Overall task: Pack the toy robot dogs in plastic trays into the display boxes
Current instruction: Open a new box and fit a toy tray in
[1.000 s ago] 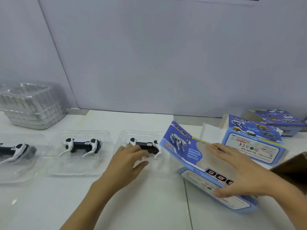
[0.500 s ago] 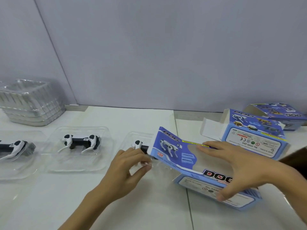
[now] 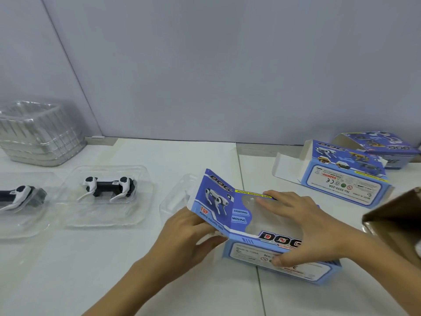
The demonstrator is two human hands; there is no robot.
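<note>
Both bare forearms reach in from the near edge and converge toward the middle of the scene. The left forearm runs up from the near centre, angled to the right, wrist straight. The left hand (image 3: 186,233) shows its back, the fingers curled and pointed right with their tips out of sight, the thumb along the near side. The right forearm enters from the near right, angled left. The right hand (image 3: 303,226) lies palm down, fingers spread and nearly straight, pointing far-left, while the thumb (image 3: 281,261) hooks down on the near side.
</note>
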